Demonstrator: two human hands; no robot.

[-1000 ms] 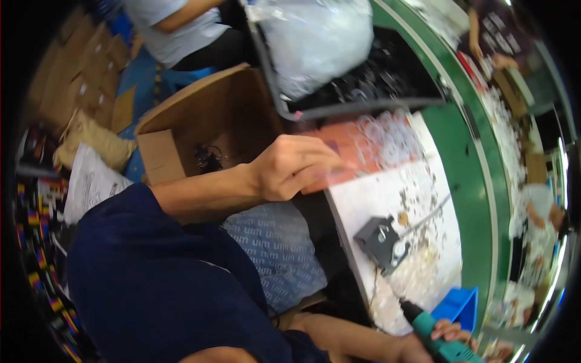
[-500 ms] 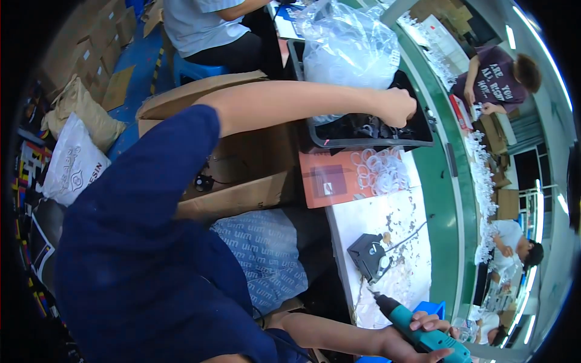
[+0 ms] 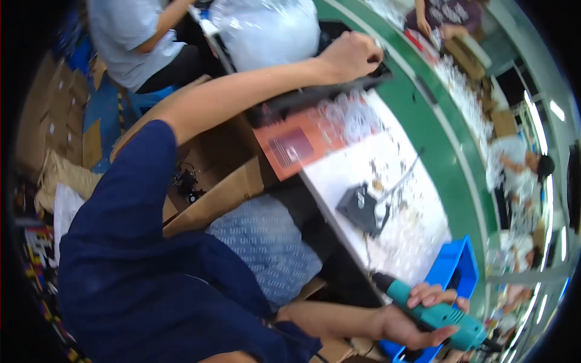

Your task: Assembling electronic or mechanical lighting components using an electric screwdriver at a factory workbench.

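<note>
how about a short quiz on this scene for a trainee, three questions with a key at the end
1. Which of the person's own hands holds the teal power tool?
2. True or false: the black boxy device stands on the white tabletop.
3. What colour is the bin near the teal power tool?
A) red
B) blue
C) yellow

Key:
1. The right hand; its fingers wrap around the tool, while the left hand is away at the top of the view.
2. True.
3. B
</note>
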